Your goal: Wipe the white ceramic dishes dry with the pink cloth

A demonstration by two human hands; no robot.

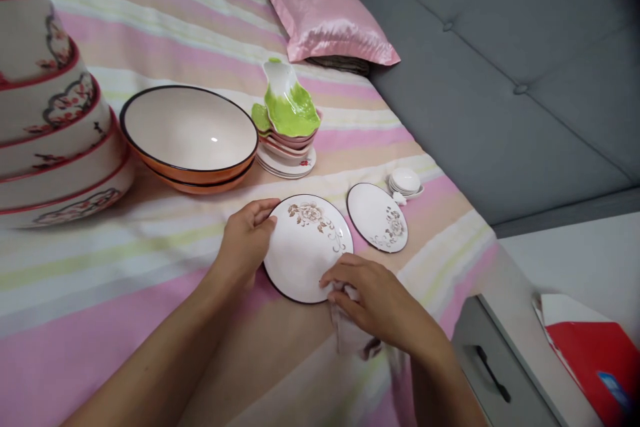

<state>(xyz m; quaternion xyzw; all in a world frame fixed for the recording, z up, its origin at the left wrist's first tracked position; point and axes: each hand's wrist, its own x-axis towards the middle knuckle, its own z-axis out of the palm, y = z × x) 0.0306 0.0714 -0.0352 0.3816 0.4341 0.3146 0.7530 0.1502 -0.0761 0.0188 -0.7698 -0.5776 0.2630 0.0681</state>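
Note:
A white plate with a dark rim and a brown flower print is held above the striped bedspread. My left hand grips its left edge, thumb on top and fingers underneath. At the plate's lower right, my right hand is closed on a pale cloth, which hangs below the fingers. The right fingertips are at the plate's surface near the rim. Just beyond lies a second flower-printed plate, flat on the bed, beside a small stack of little white dishes.
Orange-sided bowls are stacked at centre left, next to tall stacked red-rimmed bowls. Green leaf-shaped dishes rest on small plates. A pink pillow lies by the grey headboard. A nightstand bears a red packet.

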